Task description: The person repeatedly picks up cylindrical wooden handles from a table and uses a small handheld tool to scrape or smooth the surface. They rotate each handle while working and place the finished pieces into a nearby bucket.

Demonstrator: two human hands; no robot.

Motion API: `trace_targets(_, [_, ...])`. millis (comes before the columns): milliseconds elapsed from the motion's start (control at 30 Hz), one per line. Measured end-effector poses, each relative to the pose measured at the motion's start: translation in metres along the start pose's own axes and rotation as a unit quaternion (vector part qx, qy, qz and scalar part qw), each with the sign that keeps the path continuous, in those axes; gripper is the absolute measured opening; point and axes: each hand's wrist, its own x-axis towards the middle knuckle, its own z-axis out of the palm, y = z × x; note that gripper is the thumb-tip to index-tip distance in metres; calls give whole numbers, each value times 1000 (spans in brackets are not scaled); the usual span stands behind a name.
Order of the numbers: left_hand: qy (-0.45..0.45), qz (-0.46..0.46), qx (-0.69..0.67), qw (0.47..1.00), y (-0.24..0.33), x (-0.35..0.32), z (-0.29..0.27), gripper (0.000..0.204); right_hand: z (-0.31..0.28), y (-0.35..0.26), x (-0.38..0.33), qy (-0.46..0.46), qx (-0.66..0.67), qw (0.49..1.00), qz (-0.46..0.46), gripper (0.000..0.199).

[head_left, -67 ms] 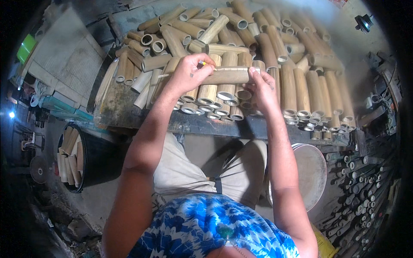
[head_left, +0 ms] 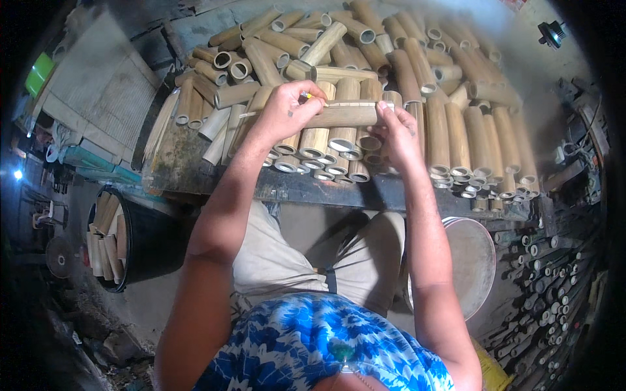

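Note:
Level across the work table, in front of me, a bamboo tube (head_left: 349, 117) is held between both hands. Along its upper edge lies a thin pale strip (head_left: 352, 103) with dark marks, its left end sticking out past my left wrist. My left hand (head_left: 293, 111) is closed at the tube's left part, pinching a slim yellow pencil-like tool (head_left: 306, 96) whose tip is close to the strip. Its exact kind is hard to make out. My right hand (head_left: 396, 124) grips the tube's right end, the thumb pressing near the strip's end.
Many cut bamboo tubes (head_left: 450, 137) are piled on the dark wooden table (head_left: 179, 159). A black bin (head_left: 153, 238) with bamboo pieces stands at left. A round pale-topped container (head_left: 466, 260) is by my right leg, beside stacked thin bamboo poles (head_left: 548, 293).

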Motion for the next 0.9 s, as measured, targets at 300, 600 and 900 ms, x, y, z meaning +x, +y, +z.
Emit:
trace_targets(300, [-7,14,-7,1000,-1,4,-1,14,1,1,1,3,17,1000,2,34])
trace_targets(600, [-7,17,-49,999,9,3,12,13,1,1,1,1,3,1000,7,33])
trace_targets(900, [-14,4,-17,1000,9,5,13,14,-1,2,1,-9,-5,1000,-1,34])
